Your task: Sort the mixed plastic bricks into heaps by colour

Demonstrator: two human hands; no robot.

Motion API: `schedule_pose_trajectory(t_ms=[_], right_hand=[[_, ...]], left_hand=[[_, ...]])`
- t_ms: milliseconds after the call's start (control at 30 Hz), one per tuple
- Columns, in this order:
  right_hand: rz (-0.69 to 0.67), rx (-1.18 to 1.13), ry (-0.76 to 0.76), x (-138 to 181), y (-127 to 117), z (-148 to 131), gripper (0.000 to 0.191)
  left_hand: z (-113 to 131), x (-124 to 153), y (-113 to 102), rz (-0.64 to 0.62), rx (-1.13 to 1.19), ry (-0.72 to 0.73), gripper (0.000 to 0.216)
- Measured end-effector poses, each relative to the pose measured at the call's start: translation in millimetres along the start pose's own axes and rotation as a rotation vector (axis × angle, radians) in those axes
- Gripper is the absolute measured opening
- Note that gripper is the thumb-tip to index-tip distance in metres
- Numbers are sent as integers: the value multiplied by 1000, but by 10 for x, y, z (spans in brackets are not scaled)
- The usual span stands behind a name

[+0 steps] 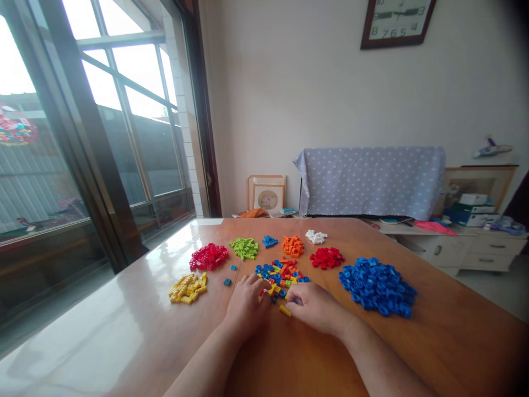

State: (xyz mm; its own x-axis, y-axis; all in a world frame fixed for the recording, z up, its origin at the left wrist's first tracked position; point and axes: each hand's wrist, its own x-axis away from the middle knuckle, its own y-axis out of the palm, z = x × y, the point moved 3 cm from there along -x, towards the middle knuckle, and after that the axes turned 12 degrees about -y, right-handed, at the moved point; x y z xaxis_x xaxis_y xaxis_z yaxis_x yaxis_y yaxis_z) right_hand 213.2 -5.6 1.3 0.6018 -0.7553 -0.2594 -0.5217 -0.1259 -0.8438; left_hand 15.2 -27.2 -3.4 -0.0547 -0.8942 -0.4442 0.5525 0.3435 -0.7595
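Observation:
Both of my hands rest on the wooden table (413, 353) at the near edge of a mixed pile of small coloured bricks (279, 272). My left hand (247, 303) has its fingers curled over pieces at the pile's near left side; what it grips is hidden. My right hand (314, 307) is closed in a pinch at the pile's near right side, beside a yellow brick (285, 311) lying on the table. Sorted heaps lie around: yellow (188, 288), red (209, 256), green (244, 247), orange (293, 246), white (316, 237), a second red heap (327, 257) and a large blue heap (377, 285).
A small light-blue heap (269, 241) and two loose blue bricks (227, 282) lie left of centre. A window with a dark frame (103, 165) runs along the left. Behind the table stand a cloth-covered object (372, 179), picture frames and a white drawer unit (467, 251).

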Motion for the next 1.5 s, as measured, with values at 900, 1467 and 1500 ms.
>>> schedule_pose_trajectory(t_ms=[900, 1467, 1500], right_hand=[[-131, 11, -52, 49, 130, 39, 14], [-88, -22, -44, 8, 105, -69, 7], [-79, -29, -46, 3, 102, -78, 8]], left_hand=[[172, 70, -24, -193, 95, 62, 21], [182, 142, 40, -247, 127, 49, 13], [175, 140, 42, -243, 136, 40, 12]])
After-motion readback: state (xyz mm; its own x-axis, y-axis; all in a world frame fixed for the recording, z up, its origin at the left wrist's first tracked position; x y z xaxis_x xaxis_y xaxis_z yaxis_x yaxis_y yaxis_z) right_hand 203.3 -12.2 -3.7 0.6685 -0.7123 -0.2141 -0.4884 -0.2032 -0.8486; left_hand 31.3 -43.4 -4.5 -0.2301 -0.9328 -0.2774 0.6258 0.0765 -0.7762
